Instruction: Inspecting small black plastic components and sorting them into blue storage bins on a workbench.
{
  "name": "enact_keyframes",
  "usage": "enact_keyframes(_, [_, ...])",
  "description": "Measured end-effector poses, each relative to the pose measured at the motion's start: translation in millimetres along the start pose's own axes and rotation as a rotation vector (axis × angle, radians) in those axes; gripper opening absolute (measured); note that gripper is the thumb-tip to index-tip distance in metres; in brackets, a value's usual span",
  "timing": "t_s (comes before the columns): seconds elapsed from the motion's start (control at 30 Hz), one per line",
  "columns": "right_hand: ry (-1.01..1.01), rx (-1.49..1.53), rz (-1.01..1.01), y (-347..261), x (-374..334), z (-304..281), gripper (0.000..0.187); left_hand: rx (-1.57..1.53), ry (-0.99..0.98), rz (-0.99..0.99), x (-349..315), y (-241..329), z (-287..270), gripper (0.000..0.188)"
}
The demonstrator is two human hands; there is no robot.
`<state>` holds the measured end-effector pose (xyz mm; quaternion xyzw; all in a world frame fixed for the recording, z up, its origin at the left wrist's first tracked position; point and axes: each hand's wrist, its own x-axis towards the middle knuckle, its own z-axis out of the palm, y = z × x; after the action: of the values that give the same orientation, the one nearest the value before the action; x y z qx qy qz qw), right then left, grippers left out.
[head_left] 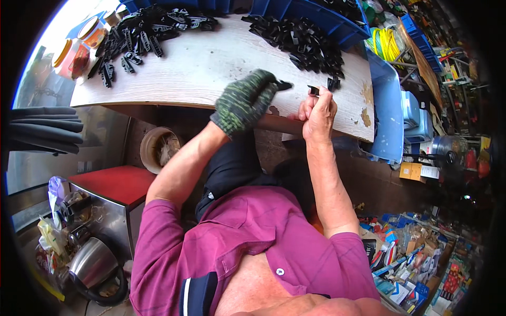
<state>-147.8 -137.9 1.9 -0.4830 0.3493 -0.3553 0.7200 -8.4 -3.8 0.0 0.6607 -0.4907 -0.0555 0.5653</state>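
Note:
My left hand (245, 102), in a green and black knit glove, is closed over the near edge of the white table (205, 66). A small black plastic part (283, 85) sticks out from its fingertips. Bare, my right hand (319, 113) pinches another small black part (313, 90) between thumb and fingertips. Just beyond that hand a loose black piece (333, 83) lies on the tabletop. Past it spreads a heap of similar black parts (305, 45). At the far left is a second pile, of long ribbed black parts (142, 34).
Two lidded jars (74, 58) stand at the table's left end. Blue crates (327, 18) line the back, and a light blue bin (387, 110) is against the right end. Below left are a red-topped cabinet (113, 184), a steel kettle (95, 263) and a round bucket (155, 147).

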Motion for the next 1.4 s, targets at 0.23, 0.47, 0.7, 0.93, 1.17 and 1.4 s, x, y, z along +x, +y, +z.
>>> enact_keyframes(0.23, [0.102, -0.087, -0.101, 10, 7, -5, 0.029, -0.048, -0.104, -0.029, 3, 9, 42, 0.022])
enact_keyframes(0.47, [0.055, -0.406, -0.399, 12, 2, -5, 0.028, -0.209, -0.017, -0.246, 4, 31, 64, 0.026])
enact_keyframes(0.7, [0.088, -0.226, -0.313, -4, -9, -2, 0.028, -0.188, -0.012, -0.181, 3, 26, 81, 0.033])
enact_keyframes(0.93, [0.427, 0.079, -0.015, -41, 28, -31, 0.042, -0.328, 0.003, -0.245, -4, 23, 75, 0.038])
enact_keyframes(1.17, [0.668, -0.079, -0.190, -75, 48, -80, 0.036, -0.225, 0.006, -0.125, -2, 28, 76, 0.037])
enact_keyframes(1.4, [0.284, -0.575, 0.108, -46, 62, -49, 0.042, -0.256, 0.010, -0.150, -5, 27, 76, 0.034])
